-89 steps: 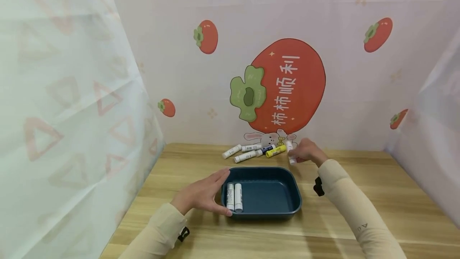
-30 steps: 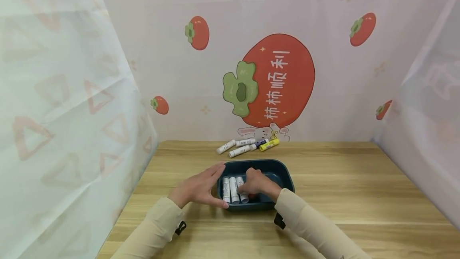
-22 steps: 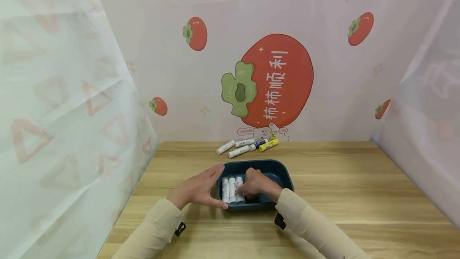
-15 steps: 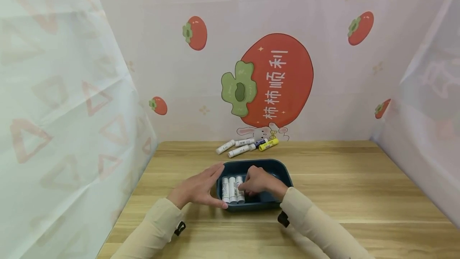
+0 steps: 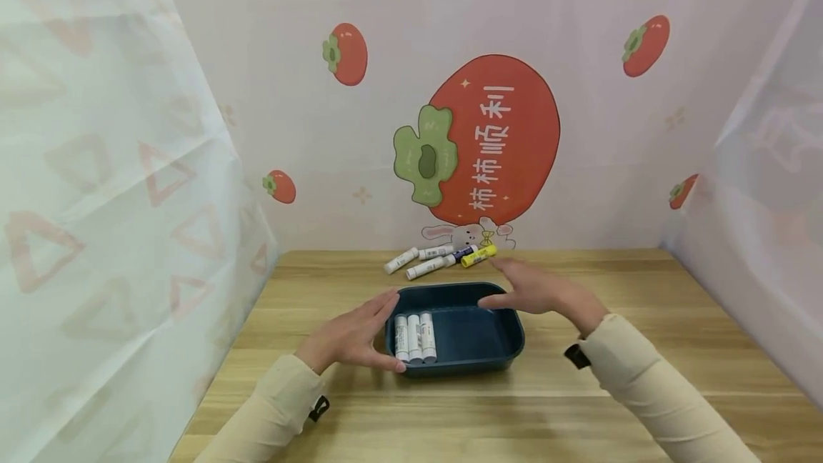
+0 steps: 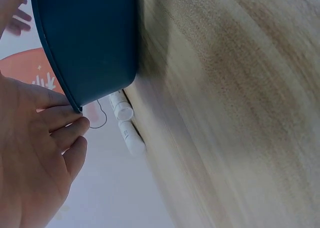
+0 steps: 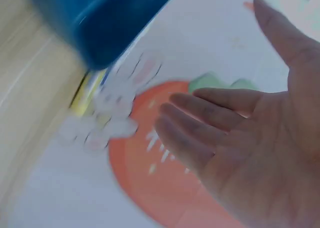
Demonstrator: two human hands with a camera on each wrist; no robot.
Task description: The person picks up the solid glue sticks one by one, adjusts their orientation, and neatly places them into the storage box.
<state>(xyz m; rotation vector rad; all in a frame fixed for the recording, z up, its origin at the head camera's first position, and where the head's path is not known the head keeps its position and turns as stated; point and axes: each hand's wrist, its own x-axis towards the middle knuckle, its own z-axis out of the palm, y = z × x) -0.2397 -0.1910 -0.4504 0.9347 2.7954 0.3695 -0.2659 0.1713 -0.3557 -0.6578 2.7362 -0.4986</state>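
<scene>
A dark blue tray (image 5: pixel 476 366) stands on the table, with three white glue sticks (image 5: pixel 414 338) side by side along its left end. My left hand (image 5: pixel 353 334) holds that end, thumb at the near corner and fingers at the far one; the left wrist view has bent fingertips (image 6: pixel 75 133) right at the rim. Over the tray's right far corner, my right hand (image 5: pixel 536 288) is spread with nothing in it. Behind the tray, a yellow glue stick (image 5: pixel 479 256) lies nearest its fingers, beside a dark blue glue stick (image 5: pixel 464 254) and white glue sticks (image 5: pixel 426 267).
The wooden table (image 5: pixel 604 349) runs back to a wall cloth (image 5: pixel 604 127) printed with red persimmons. Another cloth (image 5: pixel 109 198) hangs down along the left side. A black wrist strap (image 5: pixel 576 356) shows under the right sleeve.
My right hand took a white glue stick from the back, set it beside two others in the tray and let go. It has since moved right and back, fingers spread. The left hand stays at the tray.
</scene>
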